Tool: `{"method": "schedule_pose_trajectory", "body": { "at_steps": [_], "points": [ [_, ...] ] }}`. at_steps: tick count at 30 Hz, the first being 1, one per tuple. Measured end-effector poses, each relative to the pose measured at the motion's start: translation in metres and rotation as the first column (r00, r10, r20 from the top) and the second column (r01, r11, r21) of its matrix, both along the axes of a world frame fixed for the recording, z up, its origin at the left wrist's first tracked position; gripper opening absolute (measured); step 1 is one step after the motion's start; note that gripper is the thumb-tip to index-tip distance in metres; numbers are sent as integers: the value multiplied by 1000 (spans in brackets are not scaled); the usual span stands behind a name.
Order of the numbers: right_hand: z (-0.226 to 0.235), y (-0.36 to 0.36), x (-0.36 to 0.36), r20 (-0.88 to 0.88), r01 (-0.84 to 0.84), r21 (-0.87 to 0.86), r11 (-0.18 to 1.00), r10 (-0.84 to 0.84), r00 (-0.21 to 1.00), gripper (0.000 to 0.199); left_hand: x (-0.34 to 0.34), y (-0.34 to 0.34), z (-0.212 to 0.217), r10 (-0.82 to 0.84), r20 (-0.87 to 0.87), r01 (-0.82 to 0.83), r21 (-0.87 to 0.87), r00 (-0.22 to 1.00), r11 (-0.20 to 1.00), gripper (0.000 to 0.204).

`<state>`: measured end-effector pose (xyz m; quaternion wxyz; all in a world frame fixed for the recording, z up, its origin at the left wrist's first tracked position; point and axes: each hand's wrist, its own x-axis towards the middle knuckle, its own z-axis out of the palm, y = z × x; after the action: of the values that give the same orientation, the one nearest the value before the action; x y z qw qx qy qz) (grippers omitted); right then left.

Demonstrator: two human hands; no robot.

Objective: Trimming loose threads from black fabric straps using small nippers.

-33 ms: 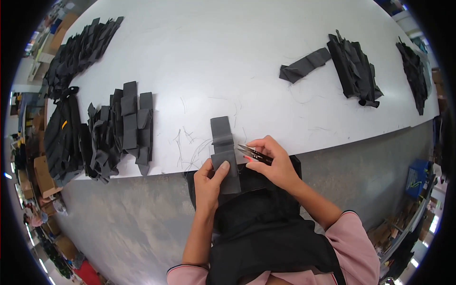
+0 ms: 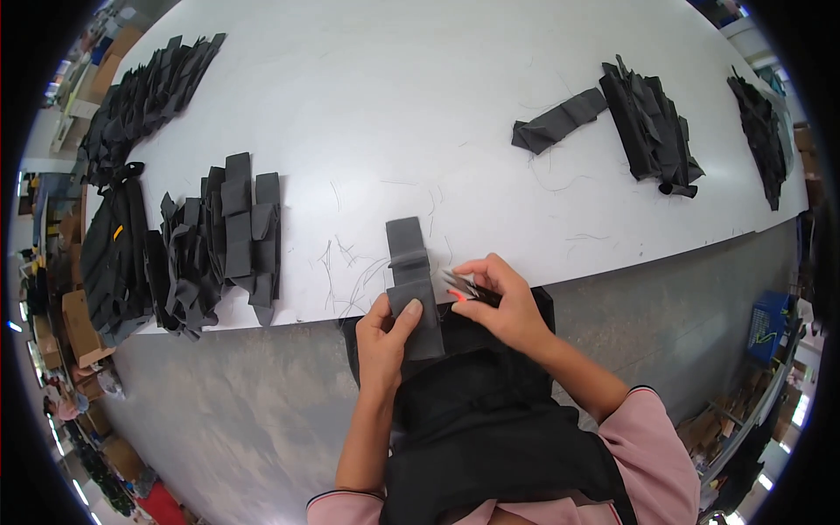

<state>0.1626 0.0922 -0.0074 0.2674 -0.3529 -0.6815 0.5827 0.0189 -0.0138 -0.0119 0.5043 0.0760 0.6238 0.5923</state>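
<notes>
A folded strip of dark grey fabric (image 2: pixel 407 254) lies across the near edge of the white table. My left hand (image 2: pixel 382 339) pinches its lower part, the thumb pressed on top. Just to the right of the strip, my right hand (image 2: pixel 507 302) grips small black thread snips (image 2: pixel 471 287) with a red spot near the fingers. The snips' tips point at the strip's right edge and look apart from it. Loose cut threads (image 2: pixel 337 262) are scattered to the left of the strip.
Stacks of dark fabric strips (image 2: pixel 236 227) and a black bundle with a yellow tag (image 2: pixel 114 254) cover the table's left side. A single strip (image 2: pixel 560 121) lies beside another stack (image 2: pixel 652 127) at the right. Further right is a dark bundle (image 2: pixel 759 140). A blue crate (image 2: pixel 768 325) stands beyond the table.
The snips have shifted slightly right, away from the strip's edge, and look blurred. My left hand and the strip keep nearly the same place.
</notes>
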Motion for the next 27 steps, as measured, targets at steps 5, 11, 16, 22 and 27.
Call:
{"method": "schedule_pose_trajectory", "body": {
  "at_steps": [5, 11, 16, 22, 27],
  "points": [
    [9, -9, -10, 28, -194, 182, 964, 192, 981, 44, 3, -2, 3, -40, -14, 41, 13, 999, 999, 26],
    [-9, 5, -38, -97, -89, 47, 995, 93, 991, 10, 6, -8, -3, -97, -45, 105, 222, 994, 969, 22],
    [-23, 10, -51, -66, -25, -632, 775, -22, 998, 21, 12, 3, -11, -270, -188, 263, -63, 944, 963, 16],
    [-13, -6, -2, -8, 124, -347, 930, -135, 991, 7, 7, 3, -13, -120, -205, 105, -80, 971, 991, 17],
    [14, -11, 16, -14, -180, -80, 980, 180, 984, 32, -9, 12, -3, -83, -109, 83, -4, 991, 997, 18]
  ]
}}
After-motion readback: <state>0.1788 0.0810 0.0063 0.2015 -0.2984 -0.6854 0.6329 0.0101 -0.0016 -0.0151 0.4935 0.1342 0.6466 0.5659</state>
